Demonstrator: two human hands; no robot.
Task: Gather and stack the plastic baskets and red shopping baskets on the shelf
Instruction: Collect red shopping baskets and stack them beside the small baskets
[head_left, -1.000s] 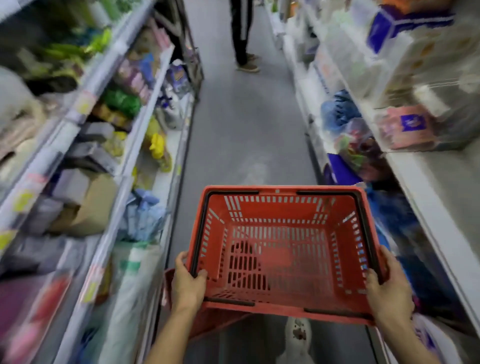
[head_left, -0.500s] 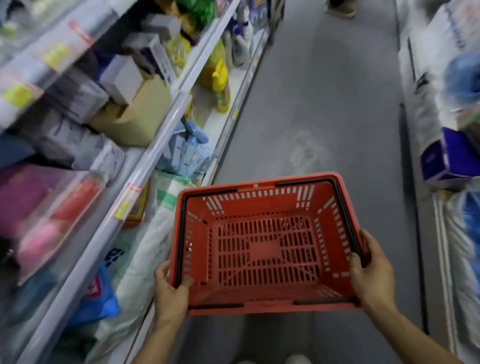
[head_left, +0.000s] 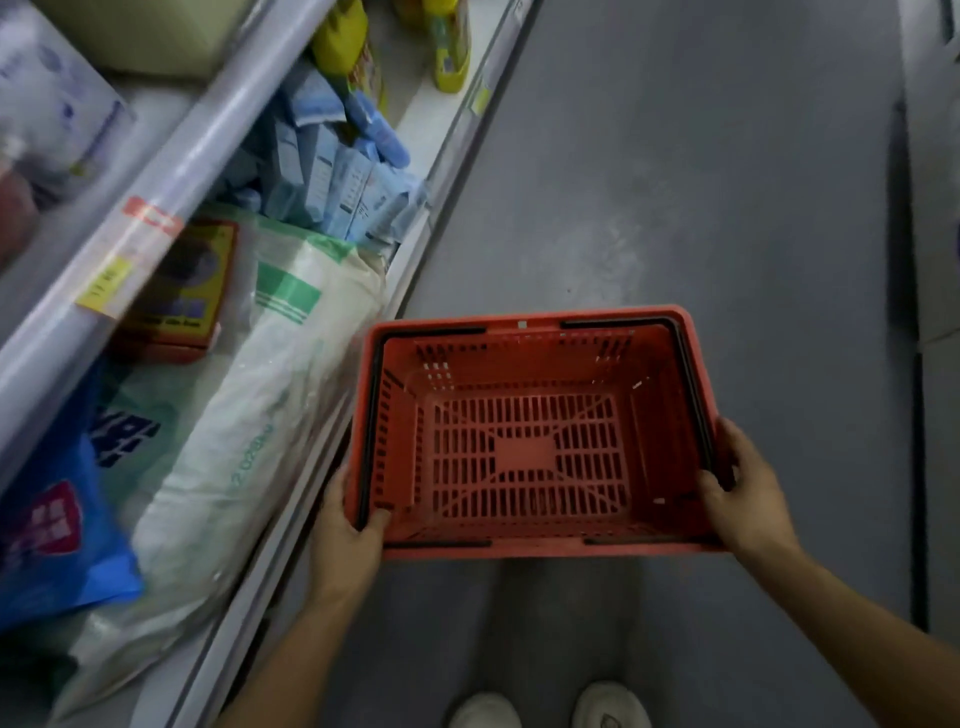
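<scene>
An empty red shopping basket (head_left: 530, 447) with black folded handles hangs level above the grey aisle floor, seen from straight above. My left hand (head_left: 345, 535) grips its left rim near the front corner, thumb hooked inside. My right hand (head_left: 743, 493) grips the right rim, fingers curled over the edge. The basket's left side is close to the front edge of the bottom shelf (head_left: 415, 260).
The left shelving holds a large white sack (head_left: 249, 415), a blue bag (head_left: 57, 525), pale blue cartons (head_left: 332, 176) and yellow bottles (head_left: 452, 47). A white shelf base (head_left: 935, 208) runs along the right edge. My white shoes (head_left: 550, 709) stand below on the floor.
The view has tilted down from the aisle to the floor and the bottom left shelf. The basket stays in both hands and now sits lower, closer to that shelf.
</scene>
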